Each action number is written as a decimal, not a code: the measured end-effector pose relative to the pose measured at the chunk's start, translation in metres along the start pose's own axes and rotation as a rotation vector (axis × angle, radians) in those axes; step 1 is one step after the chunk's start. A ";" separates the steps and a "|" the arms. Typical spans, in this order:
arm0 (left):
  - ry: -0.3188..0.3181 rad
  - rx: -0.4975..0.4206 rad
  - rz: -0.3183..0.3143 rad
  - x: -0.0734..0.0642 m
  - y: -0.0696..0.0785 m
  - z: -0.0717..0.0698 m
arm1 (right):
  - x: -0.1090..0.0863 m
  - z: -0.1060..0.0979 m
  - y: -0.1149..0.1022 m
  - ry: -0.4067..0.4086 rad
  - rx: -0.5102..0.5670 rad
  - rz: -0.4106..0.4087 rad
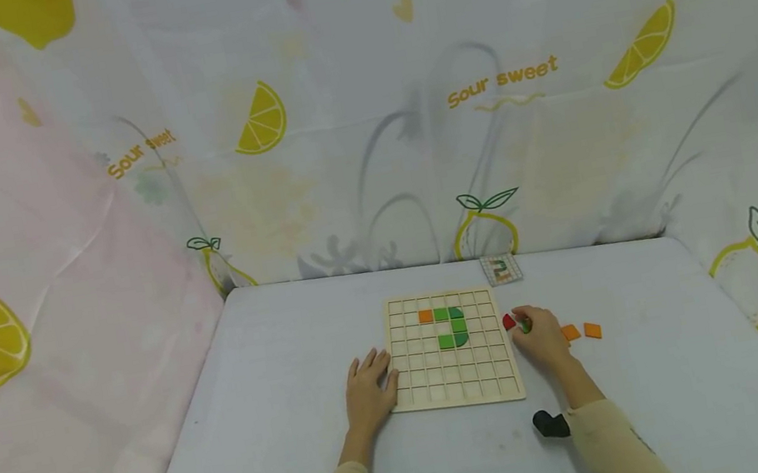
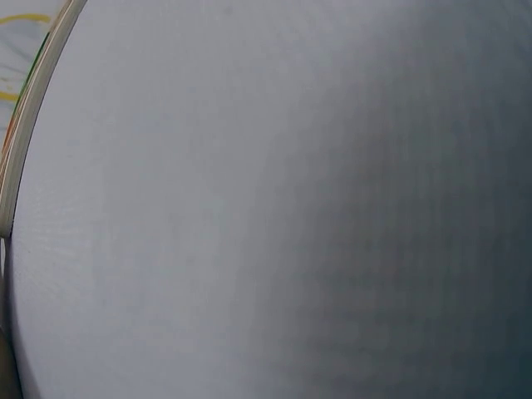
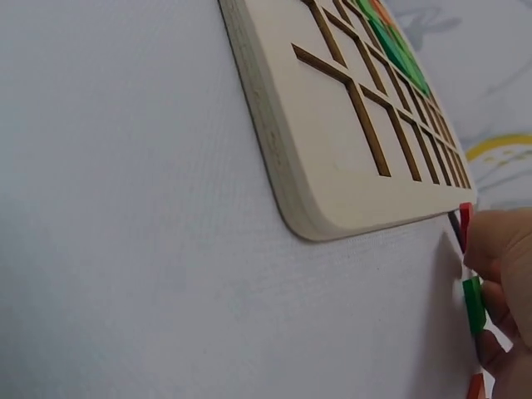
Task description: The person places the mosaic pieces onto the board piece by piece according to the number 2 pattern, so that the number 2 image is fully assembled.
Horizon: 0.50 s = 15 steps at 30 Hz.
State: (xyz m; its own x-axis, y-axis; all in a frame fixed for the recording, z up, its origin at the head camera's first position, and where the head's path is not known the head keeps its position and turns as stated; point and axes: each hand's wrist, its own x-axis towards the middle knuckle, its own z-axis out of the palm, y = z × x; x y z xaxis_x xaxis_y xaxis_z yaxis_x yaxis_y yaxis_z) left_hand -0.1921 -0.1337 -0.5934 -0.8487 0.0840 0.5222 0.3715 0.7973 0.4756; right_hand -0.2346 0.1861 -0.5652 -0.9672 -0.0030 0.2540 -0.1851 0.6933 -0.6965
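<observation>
A square wooden grid board (image 1: 457, 393) lies flat, holding one orange square (image 1: 426, 316) and several green pieces (image 1: 442, 314) in a hooked shape. My left hand (image 1: 369, 395) rests at the board's left edge, fingers spread and fairly straight. Just past the right edge, my right hand (image 1: 541, 335) has its fingers bent and pinches a green piece (image 3: 474, 305). A red piece (image 1: 509, 321) is by its fingertips, seeming to touch one finger in the right wrist view. Two orange squares (image 1: 593, 331) lie right of this hand, one partly behind it.
Behind the board's top right corner lies a small pattern card (image 1: 501, 269) with a grid drawing. White cloth covers the table (image 1: 266, 375). A printed lemon curtain (image 1: 370, 187) stands along the back and both sides. Black wrist-worn devices (image 1: 551, 424) show under the sleeves.
</observation>
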 end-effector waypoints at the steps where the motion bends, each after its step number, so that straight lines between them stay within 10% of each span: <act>1: -0.002 -0.002 -0.001 0.000 0.000 0.000 | 0.001 0.001 0.001 0.002 -0.005 -0.018; 15: 0.015 -0.004 0.010 0.001 0.001 0.000 | 0.006 0.001 -0.007 -0.052 -0.131 -0.060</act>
State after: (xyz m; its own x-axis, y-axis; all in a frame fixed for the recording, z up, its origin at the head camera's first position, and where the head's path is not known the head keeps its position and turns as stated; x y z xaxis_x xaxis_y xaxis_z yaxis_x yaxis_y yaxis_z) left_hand -0.1925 -0.1327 -0.5928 -0.8392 0.0831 0.5374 0.3817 0.7939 0.4733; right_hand -0.2398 0.1805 -0.5600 -0.9634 -0.0820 0.2552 -0.2217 0.7786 -0.5871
